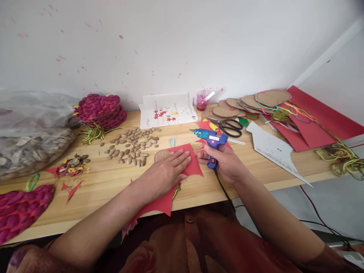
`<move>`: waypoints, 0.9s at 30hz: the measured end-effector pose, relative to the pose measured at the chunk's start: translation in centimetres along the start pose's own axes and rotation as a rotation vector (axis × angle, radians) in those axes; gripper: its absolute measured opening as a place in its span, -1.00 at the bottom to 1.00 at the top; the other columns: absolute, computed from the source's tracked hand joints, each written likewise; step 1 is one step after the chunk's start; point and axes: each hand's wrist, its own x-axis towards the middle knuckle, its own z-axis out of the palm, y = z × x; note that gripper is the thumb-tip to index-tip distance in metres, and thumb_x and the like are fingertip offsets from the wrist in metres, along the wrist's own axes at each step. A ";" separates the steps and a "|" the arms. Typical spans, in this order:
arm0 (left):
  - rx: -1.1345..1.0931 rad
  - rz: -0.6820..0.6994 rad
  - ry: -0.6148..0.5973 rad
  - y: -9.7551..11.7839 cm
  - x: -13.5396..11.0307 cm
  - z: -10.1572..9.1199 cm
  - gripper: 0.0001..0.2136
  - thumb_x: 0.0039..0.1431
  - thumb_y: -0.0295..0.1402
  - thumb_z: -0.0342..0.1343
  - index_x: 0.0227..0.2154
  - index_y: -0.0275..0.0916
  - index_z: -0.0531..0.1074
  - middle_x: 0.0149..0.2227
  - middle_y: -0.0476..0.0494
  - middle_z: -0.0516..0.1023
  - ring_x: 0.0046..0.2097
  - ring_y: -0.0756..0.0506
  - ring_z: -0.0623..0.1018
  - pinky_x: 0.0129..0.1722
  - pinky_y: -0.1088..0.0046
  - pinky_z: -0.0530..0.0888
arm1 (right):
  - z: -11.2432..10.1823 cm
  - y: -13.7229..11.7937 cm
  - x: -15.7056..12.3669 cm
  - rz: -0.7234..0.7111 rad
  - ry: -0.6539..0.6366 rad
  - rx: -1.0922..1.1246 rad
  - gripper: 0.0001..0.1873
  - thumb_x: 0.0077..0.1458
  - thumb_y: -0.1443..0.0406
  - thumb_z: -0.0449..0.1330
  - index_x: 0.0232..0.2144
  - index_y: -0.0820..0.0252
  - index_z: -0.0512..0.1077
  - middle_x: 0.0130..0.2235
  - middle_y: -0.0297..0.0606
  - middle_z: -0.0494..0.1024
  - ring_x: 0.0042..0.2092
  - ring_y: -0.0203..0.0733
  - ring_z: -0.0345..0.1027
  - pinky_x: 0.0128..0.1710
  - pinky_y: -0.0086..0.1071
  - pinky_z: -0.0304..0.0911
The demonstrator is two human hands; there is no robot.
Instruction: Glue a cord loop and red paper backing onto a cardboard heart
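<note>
My left hand (167,170) lies flat, fingers stretched out, pressing on a red paper sheet (191,163) at the middle of the wooden table (113,182). A brown cardboard shape (162,154) peeks out from under the red sheet beside my fingertips, with a small blue loop (172,141) above it. My right hand (224,162) grips the handle of a blue glue gun (211,138), its nozzle pointing left just above the red sheet. The gun's black cord (224,191) drops over the table's front edge.
Loose seeds (133,146) lie left of the sheet. Black scissors (231,127), cardboard cut-outs (247,103), red sheets (309,131) and coloured strings (341,155) are at right. Purple seed-covered hearts (99,108) and plastic bags (31,129) sit at left, another heart (19,208) near the front corner.
</note>
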 end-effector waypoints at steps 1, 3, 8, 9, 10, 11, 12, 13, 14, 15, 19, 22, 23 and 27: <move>-0.002 -0.005 -0.009 0.0 0.0 0.0 -0.51 0.44 -0.22 -0.13 0.34 -0.31 0.14 0.39 -0.26 0.13 0.42 -0.19 0.08 0.36 0.22 0.15 | 0.0 -0.1 0.0 0.004 0.001 -0.004 -0.60 -0.23 0.06 0.52 -0.39 0.11 0.52 -0.41 -0.30 0.60 -0.27 -0.20 0.52 -0.10 -0.26 0.45; -0.002 -0.023 -0.024 0.1 0.0 0.0 -0.51 0.44 -0.20 -0.13 0.34 -0.27 0.13 0.38 -0.23 0.14 0.42 -0.18 0.10 0.36 0.19 0.13 | 0.0 -0.2 0.0 0.008 0.004 -0.010 -0.59 -0.25 0.06 0.52 -0.40 0.12 0.51 -0.42 -0.31 0.60 -0.28 -0.20 0.53 -0.11 -0.26 0.46; 0.001 -0.053 -0.010 0.5 0.0 -0.6 -0.53 0.45 -0.19 -0.15 0.33 -0.20 0.15 0.36 -0.20 0.21 0.39 -0.19 0.18 0.38 0.07 -0.01 | 0.4 -0.8 -0.2 -0.122 0.062 -0.020 -0.61 -0.18 0.07 0.50 -0.35 0.11 0.51 -0.40 -0.32 0.61 -0.23 -0.15 0.56 -0.07 -0.25 0.44; -0.001 -0.061 -0.009 0.6 0.0 -0.7 -0.54 0.45 -0.19 -0.15 0.33 -0.19 0.16 0.36 -0.19 0.22 0.39 -0.21 0.19 0.38 0.04 -0.04 | 0.6 -0.8 -0.2 -0.138 0.043 -0.016 -0.63 -0.15 0.08 0.49 -0.34 0.11 0.51 -0.39 -0.31 0.61 -0.22 -0.14 0.56 -0.05 -0.24 0.44; -0.003 -0.073 -0.011 0.8 0.0 -0.8 -0.54 0.45 -0.19 -0.15 0.33 -0.17 0.16 0.35 -0.17 0.23 0.39 -0.24 0.18 0.38 -0.01 -0.06 | 0.9 -0.8 -0.3 -0.133 0.010 -0.008 -0.64 -0.12 0.08 0.48 -0.33 0.11 0.51 -0.39 -0.31 0.61 -0.20 -0.13 0.56 -0.04 -0.23 0.43; -0.003 -0.086 -0.013 0.9 0.0 -0.9 -0.54 0.44 -0.19 -0.14 0.33 -0.15 0.17 0.35 -0.15 0.23 0.39 -0.27 0.17 0.37 -0.07 -0.09 | 1.2 -0.7 -0.3 -0.114 -0.027 0.004 -0.65 -0.11 0.08 0.47 -0.32 0.11 0.51 -0.39 -0.31 0.60 -0.19 -0.12 0.56 -0.03 -0.22 0.43; -0.002 -0.100 -0.012 0.9 0.0 -0.9 -0.54 0.44 -0.18 -0.13 0.33 -0.13 0.17 0.35 -0.13 0.24 0.39 -0.30 0.15 0.36 -0.13 -0.12 | 1.6 -0.5 -0.2 -0.093 -0.054 0.018 -0.64 -0.11 0.09 0.47 -0.32 0.11 0.51 -0.39 -0.32 0.59 -0.19 -0.12 0.56 -0.03 -0.21 0.43; 0.002 -0.112 -0.006 1.0 0.0 -0.9 -0.54 0.43 -0.18 -0.12 0.33 -0.10 0.16 0.35 -0.11 0.24 0.40 -0.33 0.14 0.35 -0.18 -0.15 | 1.9 -0.2 -0.1 -0.077 -0.069 0.035 -0.64 -0.12 0.09 0.47 -0.32 0.11 0.51 -0.38 -0.33 0.58 -0.20 -0.13 0.55 -0.02 -0.21 0.43; 0.010 -0.120 0.004 1.0 0.0 -0.9 -0.54 0.43 -0.18 -0.11 0.33 -0.08 0.17 0.35 -0.10 0.24 0.40 -0.35 0.13 0.35 -0.21 -0.17 | 2.2 0.0 0.1 -0.075 -0.067 0.051 -0.63 -0.15 0.10 0.48 -0.32 0.10 0.51 -0.36 -0.35 0.57 -0.21 -0.16 0.55 -0.01 -0.21 0.43; 0.019 -0.122 0.020 1.1 0.0 -0.8 -0.54 0.42 -0.18 -0.09 0.32 -0.07 0.18 0.35 -0.09 0.25 0.40 -0.35 0.13 0.34 -0.22 -0.19 | 2.5 0.3 0.3 -0.083 -0.059 0.059 -0.63 -0.16 0.11 0.49 -0.33 0.09 0.50 -0.34 -0.37 0.56 -0.22 -0.19 0.54 0.00 -0.21 0.43; 0.039 -0.139 0.102 1.1 -0.3 -0.6 -0.54 0.37 -0.11 -0.02 0.25 -0.13 0.31 0.28 -0.11 0.37 0.37 -0.36 0.19 0.36 -0.20 -0.27 | 2.9 0.9 0.9 -0.126 -0.031 -0.002 -0.61 -0.17 0.09 0.49 -0.33 0.09 0.48 -0.29 -0.40 0.52 -0.22 -0.24 0.51 0.05 -0.21 0.41; 0.027 -0.163 0.159 1.2 -0.7 -0.7 -0.56 0.35 -0.09 0.02 0.18 -0.18 0.39 0.19 -0.15 0.48 0.34 -0.35 0.25 0.36 -0.18 -0.26 | 2.7 1.1 1.2 -0.134 -0.029 -0.061 -0.59 -0.16 0.06 0.48 -0.31 0.09 0.48 -0.29 -0.38 0.52 -0.20 -0.22 0.50 0.06 -0.18 0.40; 0.019 -0.165 0.171 1.3 -0.9 -0.7 -0.57 0.34 -0.10 0.03 0.16 -0.18 0.41 0.17 -0.16 0.50 0.34 -0.34 0.26 0.36 -0.17 -0.25 | 2.7 1.1 1.2 -0.141 -0.030 -0.076 -0.59 -0.15 0.05 0.48 -0.31 0.09 0.48 -0.29 -0.37 0.53 -0.19 -0.21 0.50 0.06 -0.18 0.41; -0.030 -0.176 0.188 1.4 -1.3 -1.0 -0.62 0.32 -0.10 0.07 0.10 -0.14 0.47 0.14 -0.17 0.53 0.34 -0.34 0.26 0.36 -0.17 -0.21 | 2.6 1.3 1.3 -0.160 -0.010 -0.170 -0.58 -0.11 0.00 0.44 -0.29 0.09 0.48 -0.29 -0.33 0.56 -0.16 -0.14 0.51 0.07 -0.10 0.39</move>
